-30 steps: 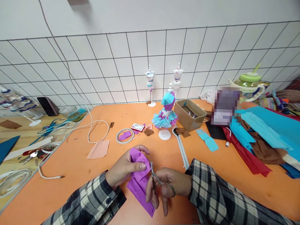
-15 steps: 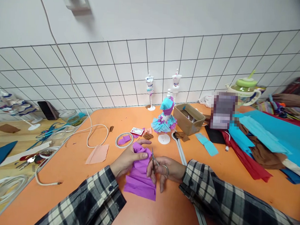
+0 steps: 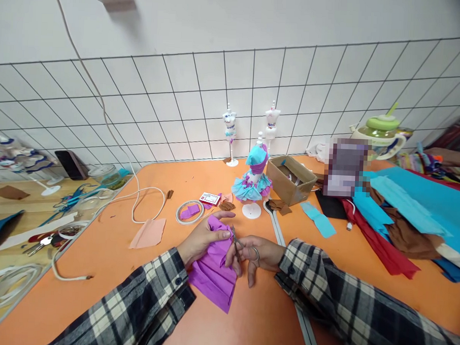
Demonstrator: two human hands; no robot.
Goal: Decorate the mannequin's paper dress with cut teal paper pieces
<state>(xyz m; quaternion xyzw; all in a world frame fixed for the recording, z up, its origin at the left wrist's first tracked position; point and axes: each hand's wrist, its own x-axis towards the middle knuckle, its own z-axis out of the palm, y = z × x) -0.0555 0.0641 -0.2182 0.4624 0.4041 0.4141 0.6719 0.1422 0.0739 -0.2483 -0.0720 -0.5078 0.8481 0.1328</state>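
My left hand (image 3: pixel 204 238) is closed on a bunched sheet of purple crepe paper (image 3: pixel 214 279), thumb on top, with the loose part fanning down toward me. In my right hand (image 3: pixel 262 254) is a small pair of metal scissors (image 3: pixel 237 242), fingers through the loops. Their blades point up and away from me at the paper's right edge; whether they are cutting into it I cannot tell. Beyond the hands stands a small dress form (image 3: pixel 257 166) dressed in a blue and purple ruffled outfit on a white round base.
Two more small dress forms (image 3: pixel 229 134) stand by the tiled wall. A cardboard box (image 3: pixel 290 188), tape roll (image 3: pixel 179 218), peach paper scrap (image 3: pixel 148 233) and white cable (image 3: pixel 135 194) lie around. Colored sheets (image 3: pixel 398 241) and a pixelated device are at right. Another person's hand (image 3: pixel 449 157) is far right.
The purple paper has turned in my left hand, its lower end swinging slightly. Both hands stay close together, the scissors still at the paper's edge. The camera view has shifted slightly.
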